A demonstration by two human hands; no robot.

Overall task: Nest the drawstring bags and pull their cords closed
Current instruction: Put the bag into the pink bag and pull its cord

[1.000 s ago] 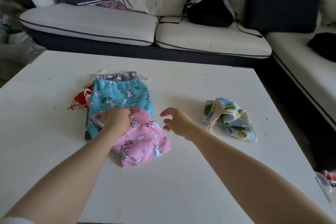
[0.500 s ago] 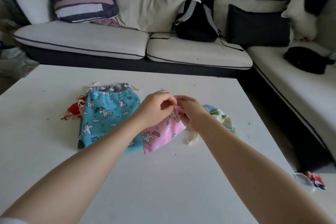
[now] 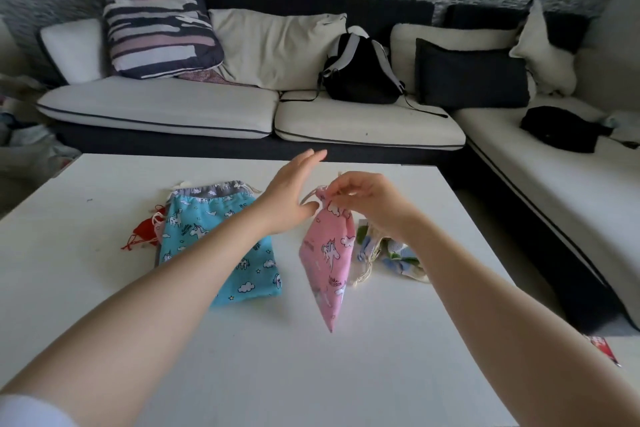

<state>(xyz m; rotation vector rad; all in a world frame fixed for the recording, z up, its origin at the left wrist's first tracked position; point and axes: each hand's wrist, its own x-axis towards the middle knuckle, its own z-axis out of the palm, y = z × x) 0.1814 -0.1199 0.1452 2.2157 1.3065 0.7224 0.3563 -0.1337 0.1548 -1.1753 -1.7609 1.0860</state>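
Observation:
A pink unicorn drawstring bag [image 3: 329, 253] hangs in the air above the white table [image 3: 242, 357], its bottom corner pointing down. My right hand [image 3: 367, 198] pinches its gathered top. My left hand [image 3: 294, 191] is just left of the bag's top, fingers straight, thumb by the bag's cord. A blue unicorn bag [image 3: 214, 239] with a grey top band lies flat on the table to the left. Under its left edge peeks a red bag [image 3: 143, 234]. A crumpled green, blue and white bag [image 3: 391, 251] lies behind my right forearm.
A white sofa [image 3: 346, 118] runs along the far side and right of the table, bearing cushions, a black backpack [image 3: 360, 73] and a black pouch [image 3: 557, 128]. A small red and white packet [image 3: 604, 350] lies on the floor by the table's right edge.
The pink bag was lifted off the blue bag and now hangs from my right hand. My left hand let go of it and opened. The camera tilted up.

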